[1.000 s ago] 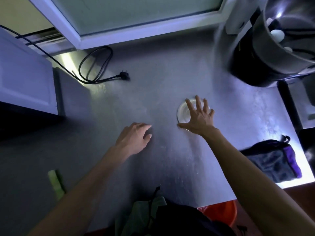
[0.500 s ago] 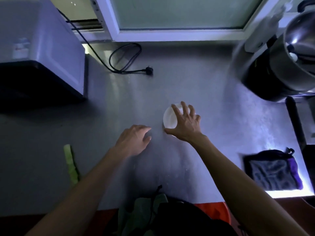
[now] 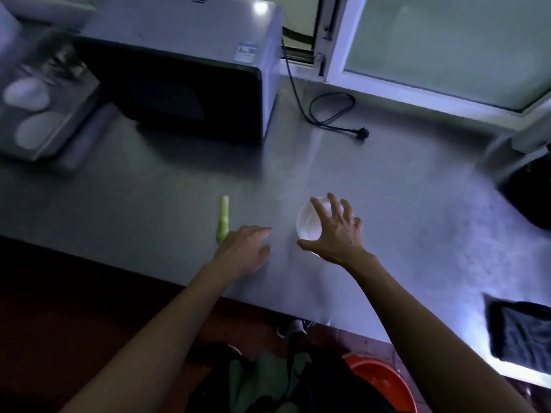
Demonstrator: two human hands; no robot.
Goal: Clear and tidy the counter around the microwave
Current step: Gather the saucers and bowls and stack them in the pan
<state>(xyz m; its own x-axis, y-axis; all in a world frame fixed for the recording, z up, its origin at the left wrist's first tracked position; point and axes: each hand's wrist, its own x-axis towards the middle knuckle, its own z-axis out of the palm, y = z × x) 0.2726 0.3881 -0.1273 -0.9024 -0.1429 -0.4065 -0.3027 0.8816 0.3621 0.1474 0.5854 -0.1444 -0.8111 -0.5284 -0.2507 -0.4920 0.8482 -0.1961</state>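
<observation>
At the centre of the frame the right hand grasps a small white bowl from above, fingers spread around its rim (thumb on the near edge). The left hand rests relaxed on the surface, beside a green vegetable piece.

A grey metal counter filled most of the view, dimly lit, with a bright bluish glare along its far right edge. Behind it ran a white-framed window of frosted glass — pale green, letting in soft light. Below the counter's near edge lay dark reddish floor, and an orange basin stood there — partly hidden.
</observation>
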